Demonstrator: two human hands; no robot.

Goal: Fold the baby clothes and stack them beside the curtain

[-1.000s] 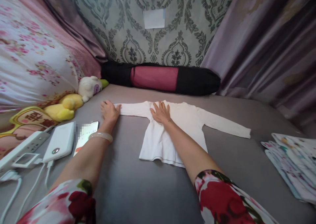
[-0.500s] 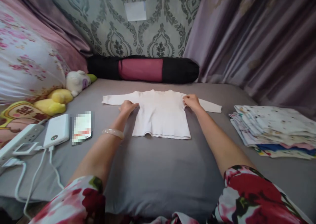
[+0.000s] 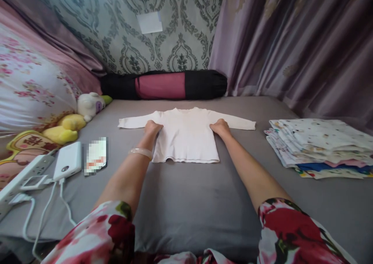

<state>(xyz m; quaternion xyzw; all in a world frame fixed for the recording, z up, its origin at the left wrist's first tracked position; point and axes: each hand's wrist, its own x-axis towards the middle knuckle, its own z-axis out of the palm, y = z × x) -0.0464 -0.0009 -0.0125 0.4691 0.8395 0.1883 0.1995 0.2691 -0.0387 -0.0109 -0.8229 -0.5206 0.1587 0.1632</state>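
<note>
A small white long-sleeved shirt (image 3: 186, 136) lies spread on the grey bed sheet (image 3: 186, 202), its collar away from me and both sleeves stretched out sideways. My left hand (image 3: 152, 128) is closed on the shirt's left edge, just below the sleeve. On the opposite edge, also under the armpit, my right hand (image 3: 220, 127) pinches the fabric between thumb and fingers. Slight creases run down the shirt's front, and its hem lies towards me.
Folded clothes (image 3: 317, 147) are stacked at the right. A white power bank (image 3: 68, 161), a power strip (image 3: 26, 178) with cables and a blurred card (image 3: 95, 155) lie left. Plush toys (image 3: 90, 104) sit behind them. A black and maroon bolster (image 3: 163, 85) lies along the wall.
My right hand has moved from the sleeve's top down to the side under the armpit. My left hand stays at the left edge. The view has shifted slightly.
</note>
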